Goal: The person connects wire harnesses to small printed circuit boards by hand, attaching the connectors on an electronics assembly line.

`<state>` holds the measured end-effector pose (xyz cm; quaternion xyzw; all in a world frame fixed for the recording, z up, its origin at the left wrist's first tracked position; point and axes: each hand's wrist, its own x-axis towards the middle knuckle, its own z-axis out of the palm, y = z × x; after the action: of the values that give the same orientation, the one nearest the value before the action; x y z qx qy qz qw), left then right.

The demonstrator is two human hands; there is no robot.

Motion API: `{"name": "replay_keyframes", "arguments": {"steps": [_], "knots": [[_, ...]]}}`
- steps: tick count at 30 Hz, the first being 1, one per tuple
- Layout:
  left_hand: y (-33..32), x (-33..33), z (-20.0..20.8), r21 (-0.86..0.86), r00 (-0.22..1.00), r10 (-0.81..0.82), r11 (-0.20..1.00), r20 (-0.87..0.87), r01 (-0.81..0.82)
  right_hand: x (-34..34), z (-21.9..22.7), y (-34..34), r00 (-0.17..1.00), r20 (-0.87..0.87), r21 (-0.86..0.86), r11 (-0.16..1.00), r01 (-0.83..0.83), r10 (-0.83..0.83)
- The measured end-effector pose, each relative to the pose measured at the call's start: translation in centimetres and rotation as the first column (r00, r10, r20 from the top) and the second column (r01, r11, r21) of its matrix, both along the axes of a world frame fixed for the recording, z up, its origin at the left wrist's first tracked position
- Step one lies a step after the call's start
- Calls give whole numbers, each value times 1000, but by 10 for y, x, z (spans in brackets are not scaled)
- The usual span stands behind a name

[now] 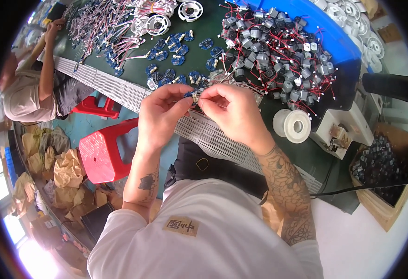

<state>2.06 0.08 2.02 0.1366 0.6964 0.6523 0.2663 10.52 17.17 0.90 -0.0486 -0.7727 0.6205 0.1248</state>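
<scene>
Both hands meet over the near edge of the green work table. My left hand (160, 114) is closed, thumb and forefinger pinching a small blue circuit board (190, 94). My right hand (235, 111) is closed too, its fingertips pinched at the board's pale connector side. What sits between those right fingertips is too small to make out. Beyond my hands lie several more blue circuit boards (174, 49), some close to my left knuckles. A heap of small grey motors (264, 56) with red wires spreads to the right of them.
Bundled wires (106, 28) lie at the far left. A blue bin (338, 37) stands behind the motors. On the right are a white spool (292, 125), a white machine (343, 132) and a carton (383, 211) of dark parts. A red stool (104, 156) and another person (29, 93) are left.
</scene>
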Motion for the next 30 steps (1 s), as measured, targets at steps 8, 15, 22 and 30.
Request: {"name": "replay_keyframes", "arguments": {"steps": [8, 15, 22, 30], "knots": [[-2, 0, 1, -83, 996, -18, 997, -87, 11, 0, 0, 3, 994, -101, 105, 994, -22, 32], [-7, -1, 0, -100, 991, -65, 994, -118, 53, -2, -1, 2, 989, -132, 167, 985, -39, 61], [-13, -4, -3, -53, 974, -116, 993, -195, 108, -2, -5, -6, 982, -181, 111, 993, -34, 54], [-51, -70, 26, -68, 949, -7, 998, -317, -15, 31, 50, -36, 913, -402, 471, 870, 144, 67]]}}
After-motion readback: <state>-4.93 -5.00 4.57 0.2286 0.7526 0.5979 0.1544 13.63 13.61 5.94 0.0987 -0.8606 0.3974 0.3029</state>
